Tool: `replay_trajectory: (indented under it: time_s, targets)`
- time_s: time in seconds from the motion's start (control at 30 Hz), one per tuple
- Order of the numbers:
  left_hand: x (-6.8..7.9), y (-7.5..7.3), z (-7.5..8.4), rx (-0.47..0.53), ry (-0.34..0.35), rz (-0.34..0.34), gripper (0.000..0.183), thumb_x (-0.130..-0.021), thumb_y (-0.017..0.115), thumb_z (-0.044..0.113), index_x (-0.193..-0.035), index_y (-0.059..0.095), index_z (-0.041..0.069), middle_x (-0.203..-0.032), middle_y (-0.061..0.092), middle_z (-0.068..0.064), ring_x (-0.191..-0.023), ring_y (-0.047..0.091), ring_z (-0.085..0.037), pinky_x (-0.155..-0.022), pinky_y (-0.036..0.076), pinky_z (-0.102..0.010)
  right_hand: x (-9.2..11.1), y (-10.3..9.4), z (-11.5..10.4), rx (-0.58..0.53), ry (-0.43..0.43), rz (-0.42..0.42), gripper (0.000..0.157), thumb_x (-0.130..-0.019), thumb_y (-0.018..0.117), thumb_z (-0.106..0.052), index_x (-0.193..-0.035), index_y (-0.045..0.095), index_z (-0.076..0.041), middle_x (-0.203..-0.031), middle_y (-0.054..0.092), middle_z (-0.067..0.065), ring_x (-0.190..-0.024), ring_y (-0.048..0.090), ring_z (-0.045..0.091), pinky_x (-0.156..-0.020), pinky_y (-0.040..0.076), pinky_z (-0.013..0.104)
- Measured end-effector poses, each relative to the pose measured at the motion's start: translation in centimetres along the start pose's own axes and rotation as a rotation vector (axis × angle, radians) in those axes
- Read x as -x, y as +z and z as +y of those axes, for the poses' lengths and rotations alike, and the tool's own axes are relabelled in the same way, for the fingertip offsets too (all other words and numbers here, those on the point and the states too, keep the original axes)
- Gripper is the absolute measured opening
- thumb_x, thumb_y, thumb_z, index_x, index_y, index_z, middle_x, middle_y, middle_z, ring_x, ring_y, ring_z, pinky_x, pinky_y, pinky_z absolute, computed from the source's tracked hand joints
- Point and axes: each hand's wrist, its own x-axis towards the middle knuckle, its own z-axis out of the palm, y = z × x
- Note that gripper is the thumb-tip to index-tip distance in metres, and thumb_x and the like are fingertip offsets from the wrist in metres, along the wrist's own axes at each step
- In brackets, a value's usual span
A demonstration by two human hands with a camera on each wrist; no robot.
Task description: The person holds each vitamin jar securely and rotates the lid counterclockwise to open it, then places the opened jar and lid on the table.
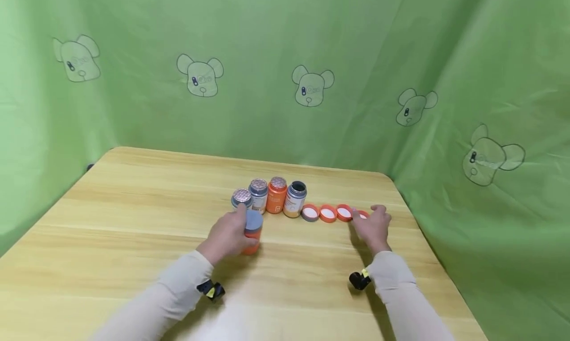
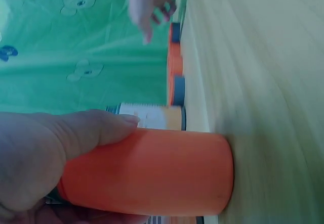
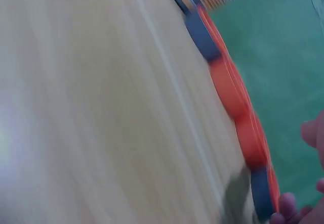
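Note:
My left hand [image 1: 226, 235] grips an orange bottle [image 2: 152, 173] with a grey lid [image 1: 254, 220] on top, its thumb along the side. The bottle stands upright near the tabletop, in front of the other bottles. My right hand [image 1: 372, 228] hovers at the right end of a row of upturned caps, with fingers loosely bent and apart. Its fingertips are right by the last cap [image 3: 261, 193], which it partly covers in the head view. Nothing shows between its fingers.
Behind the left hand stand a foil-sealed grey bottle [image 1: 242, 197], another grey one [image 1: 259, 195], a foil-sealed orange bottle [image 1: 277, 198] and an uncapped bottle [image 1: 295, 200]. Upturned caps [image 1: 328, 213] with white liners run rightward from them. A green curtain [image 1: 258, 123] hangs behind the wooden table [image 1: 133, 232].

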Motion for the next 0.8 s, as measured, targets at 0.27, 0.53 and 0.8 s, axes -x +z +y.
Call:
replay_trajectory:
  time_s: [0.27, 0.53, 0.8]
  targets:
    - [-1.4, 2.1, 1.8, 0.08, 0.044, 0.023, 0.103, -0.068, 0.09, 0.026, -0.148, 0.029, 0.003, -0.116, 0.061, -0.02, -0.101, 0.061, -0.032, -0.085, 0.05, -0.046, 2.8, 2.1, -4.1, -0.018, -0.195, -0.094, 0.057, -0.093, 0.062, -0.032, -0.13, 0.038, 0.004, -0.124, 0.039, 0.028, -0.11, 0.042, 0.039, -0.094, 0.035, 0.053]
    - [-2.6, 3.7, 1.8, 0.197, 0.072, -0.012, 0.088, -0.067, 0.09, 0.03, -0.137, 0.046, 0.0, -0.112, 0.065, -0.014, -0.1, 0.063, -0.027, -0.089, 0.049, -0.041, 5.4, 3.3, -5.5, -0.111, -0.307, -0.246, 0.054, -0.095, 0.063, -0.028, -0.132, 0.037, 0.0, -0.122, 0.053, 0.023, -0.096, 0.057, 0.034, -0.084, 0.046, 0.044]
    - [-3.2, 3.4, 1.9, 0.211, 0.136, -0.118, 0.071, -0.073, 0.086, 0.034, -0.129, 0.052, 0.007, -0.118, 0.062, -0.008, -0.108, 0.059, -0.025, -0.096, 0.044, -0.041, 7.2, 3.1, -7.4, -0.207, -0.429, -0.338, 0.05, -0.095, 0.063, -0.026, -0.132, 0.038, -0.002, -0.115, 0.056, 0.016, -0.089, 0.057, 0.029, -0.076, 0.048, 0.035]
